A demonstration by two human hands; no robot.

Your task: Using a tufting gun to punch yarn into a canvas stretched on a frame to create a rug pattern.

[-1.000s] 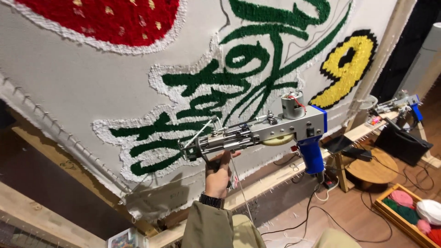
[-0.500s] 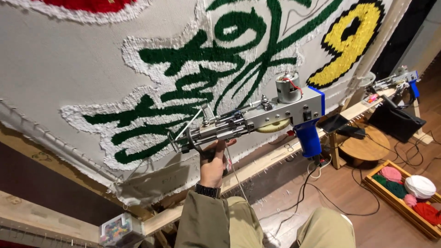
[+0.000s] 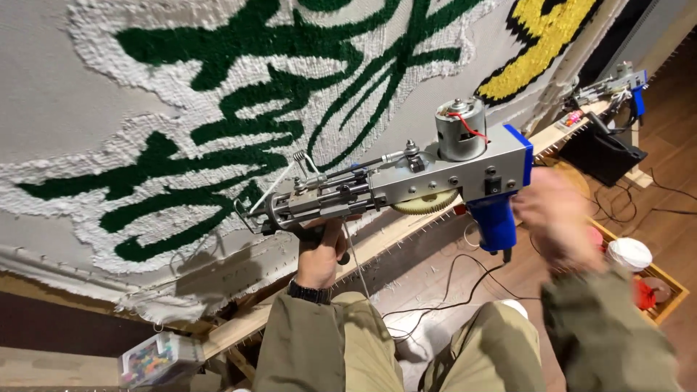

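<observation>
Gripped firmly from below, the tufting gun (image 3: pixel 406 181) sits at the centre of the frame; the left hand (image 3: pixel 319 254) has its grip pressed together around the gun's front handle, fingers wrapped, a dark wristband showing at the cuff of an olive sleeve. Gun body is grey metal, lying nearly level with a slight upward tilt toward the right, needle end pointing to the left of the frame. A cylindrical motor (image 3: pixel 459 129) stands upright on top of the body, a red wire crossing it. A yellow gear shows at the lower edge of the body. The blue rear handle (image 3: pixel 494 221) hangs down at the right end.

Right hand (image 3: pixel 555 229) is at the right of centre, just beside the blue rear handle, heavily blurred; whether its grip is spread or closed cannot be told, nor whether it touches the handle.

Behind the gun, a stretched cloth (image 3: pixel 65 87) fills the upper frame, carrying green tufted strokes with white tufted borders and a yellow and black patch at upper right. A wooden frame rail (image 3: pixel 406 232) runs diagonally below the cloth. A second tufting gun (image 3: pixel 617 83) rests on the rail at far upper right. A dark cable (image 3: pixel 450 283) lies on the wooden floor.
</observation>
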